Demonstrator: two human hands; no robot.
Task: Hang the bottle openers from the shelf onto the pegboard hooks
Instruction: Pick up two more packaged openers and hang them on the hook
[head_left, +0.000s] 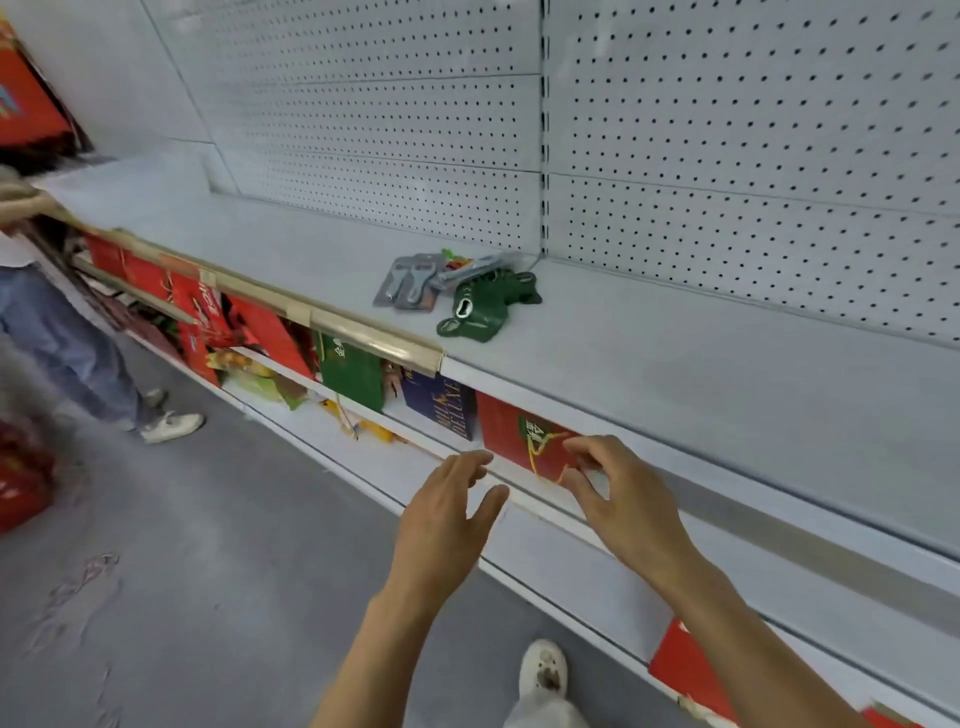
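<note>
A small pile of packaged bottle openers lies on the grey shelf (675, 364) close to the pegboard (727, 130). The green-carded openers (485, 304) lie in front, and the grey-carded ones (408, 283) to their left. No hooks show on the pegboard. My left hand (447, 514) and my right hand (618, 493) hover side by side below the shelf's front edge, fingers relaxed and holding nothing. Both are well short of the pile.
Lower shelves hold red, green and blue gift boxes (441, 405). Another person (62, 332) in jeans and white shoes stands at the left on the grey floor. A red crate (21, 483) sits at the far left. My own white shoe (543, 670) shows below.
</note>
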